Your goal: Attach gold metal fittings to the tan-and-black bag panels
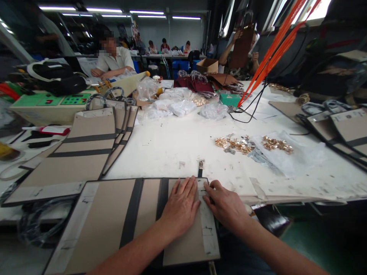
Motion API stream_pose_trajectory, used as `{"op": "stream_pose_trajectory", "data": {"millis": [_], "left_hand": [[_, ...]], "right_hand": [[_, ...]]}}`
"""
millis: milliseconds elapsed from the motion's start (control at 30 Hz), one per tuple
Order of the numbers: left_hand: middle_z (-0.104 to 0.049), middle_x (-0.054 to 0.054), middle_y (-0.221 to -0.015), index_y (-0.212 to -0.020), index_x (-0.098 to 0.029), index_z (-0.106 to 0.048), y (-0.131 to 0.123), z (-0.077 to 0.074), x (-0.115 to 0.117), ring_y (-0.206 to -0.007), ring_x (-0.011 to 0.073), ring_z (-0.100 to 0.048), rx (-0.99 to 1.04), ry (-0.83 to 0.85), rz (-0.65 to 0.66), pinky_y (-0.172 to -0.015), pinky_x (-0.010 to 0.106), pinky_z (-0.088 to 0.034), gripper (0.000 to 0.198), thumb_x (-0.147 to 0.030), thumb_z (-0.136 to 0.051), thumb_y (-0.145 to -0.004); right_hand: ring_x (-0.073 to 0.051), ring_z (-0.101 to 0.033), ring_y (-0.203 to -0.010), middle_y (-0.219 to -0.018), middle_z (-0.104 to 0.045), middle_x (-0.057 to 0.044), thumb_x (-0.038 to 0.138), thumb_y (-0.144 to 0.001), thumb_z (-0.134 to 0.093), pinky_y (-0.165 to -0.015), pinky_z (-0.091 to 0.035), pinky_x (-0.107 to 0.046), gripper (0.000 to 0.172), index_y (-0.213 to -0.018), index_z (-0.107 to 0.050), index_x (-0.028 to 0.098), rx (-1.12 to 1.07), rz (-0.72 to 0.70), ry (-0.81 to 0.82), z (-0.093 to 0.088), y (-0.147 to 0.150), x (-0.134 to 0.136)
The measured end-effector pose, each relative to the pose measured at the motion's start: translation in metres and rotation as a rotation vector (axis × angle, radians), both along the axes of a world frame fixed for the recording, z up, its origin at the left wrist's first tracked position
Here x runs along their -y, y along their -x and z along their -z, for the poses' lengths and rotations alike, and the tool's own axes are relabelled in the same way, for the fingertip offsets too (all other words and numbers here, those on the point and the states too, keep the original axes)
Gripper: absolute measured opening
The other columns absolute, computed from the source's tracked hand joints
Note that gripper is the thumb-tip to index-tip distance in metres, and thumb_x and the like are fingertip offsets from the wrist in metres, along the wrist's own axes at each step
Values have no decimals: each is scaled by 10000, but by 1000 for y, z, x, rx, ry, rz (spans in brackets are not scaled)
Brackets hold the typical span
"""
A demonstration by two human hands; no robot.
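Observation:
A flat beige bag panel (111, 214) with dark cross bands lies in front of me, partly over the table edge. My left hand (182, 208) rests flat on its right part, fingers stretched out. At the panel's right end, my right hand (226, 206) has bent fingers drawn together on the pale strip (208, 225); whatever they hold, if anything, is hidden. Just beyond my fingertips, a short dark strap with a metal end (200, 166) sticks out from the panel's far edge.
Stacked bag panels (88, 133) lie left, and more panels (349, 124) right. Gold-coloured metal pieces (233, 144) are piled on the white table (166, 147), some on a plastic sheet (304, 152). Orange cords (266, 57) hang down. A person (114, 61) sits opposite.

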State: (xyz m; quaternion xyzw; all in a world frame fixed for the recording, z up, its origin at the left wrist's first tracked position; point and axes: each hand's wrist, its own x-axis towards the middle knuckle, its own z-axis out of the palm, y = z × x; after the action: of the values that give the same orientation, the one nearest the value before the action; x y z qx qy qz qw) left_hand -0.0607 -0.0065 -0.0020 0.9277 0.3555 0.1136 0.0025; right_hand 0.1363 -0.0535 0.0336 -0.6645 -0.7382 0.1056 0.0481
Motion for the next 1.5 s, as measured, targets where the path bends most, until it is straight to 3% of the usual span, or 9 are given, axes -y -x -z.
{"op": "stream_pose_trajectory", "data": {"millis": [300, 600, 800, 933, 1067, 1167, 1400, 1500], "left_hand": [[-425, 101, -1658, -1583, -151, -428, 2, 7, -8, -1527, 302, -378, 12, -60, 24, -1258, 519, -305, 567, -344, -508, -1057], [-443, 106, -1646, -1571, -151, -442, 2, 7, -12, -1506, 317, -396, -13, -60, 46, -1240, 530, -304, 553, -338, -514, -1057], [-435, 93, -1653, -1572, -149, -444, 3, 6, -13, -1491, 325, -407, -48, -68, 52, -1213, 538, -330, 567, -334, -537, -1045], [-416, 69, -1666, -1604, -167, -395, 7, 4, -13, -1487, 310, -410, -20, -26, 49, -1222, 530, -337, 626, -365, -562, -1035], [-414, 50, -1668, -1608, -207, -392, 9, 2, -15, -1486, 296, -417, 57, 80, 38, -1238, 509, -344, 647, -362, -594, -1013], [-422, 44, -1663, -1605, -230, -400, 11, 2, -17, -1490, 300, -414, 108, 137, 21, -1245, 521, -345, 652, -348, -609, -999], [-413, 51, -1669, -1609, -218, -399, 8, -2, -14, -1501, 300, -394, 116, 206, 7, -1268, 522, -312, 677, -383, -620, -991], [-433, 62, -1656, -1586, -214, -436, 6, -4, -13, -1502, 295, -390, 132, 211, 2, -1268, 513, -304, 646, -393, -616, -992]], "right_hand": [[-263, -725, -1010, -1266, -656, -105, 303, -1075, -543, -749, -595, -332, 448, -1505, -516, 182, 37, -46, 44, 2, -1, -8], [-291, -712, -1026, -1223, -680, -146, 248, -1065, -523, -770, -598, -336, 311, -1320, -655, 130, 109, -153, 114, -14, 4, -25], [-275, -725, -985, -1171, -702, -135, 253, -1042, -546, -744, -563, -310, 281, -1251, -694, 137, 66, -164, 58, -17, 4, -25], [-218, -731, -919, -1085, -729, -44, 332, -1025, -583, -770, -523, -279, 230, -1156, -758, 261, -71, -81, -32, -13, -33, -40], [-251, -698, -1081, -1231, -739, -37, 395, -989, -624, -865, -502, -301, 317, -1264, -760, 315, -111, 342, -104, -5, -107, -82], [-312, -698, -1080, -1193, -762, -88, 389, -957, -629, -827, -507, -347, 345, -1249, -780, 285, -93, 504, -69, 5, -152, -114], [-309, -700, -994, -1145, -778, -100, 422, -897, -654, -761, -498, -346, 362, -1196, -801, 279, -135, 589, -74, 27, -181, -133], [-256, -695, -871, -1004, -788, -89, 403, -858, -697, -732, -489, -322, 341, -1132, -811, 236, -192, 575, -83, 28, -186, -134]]}}
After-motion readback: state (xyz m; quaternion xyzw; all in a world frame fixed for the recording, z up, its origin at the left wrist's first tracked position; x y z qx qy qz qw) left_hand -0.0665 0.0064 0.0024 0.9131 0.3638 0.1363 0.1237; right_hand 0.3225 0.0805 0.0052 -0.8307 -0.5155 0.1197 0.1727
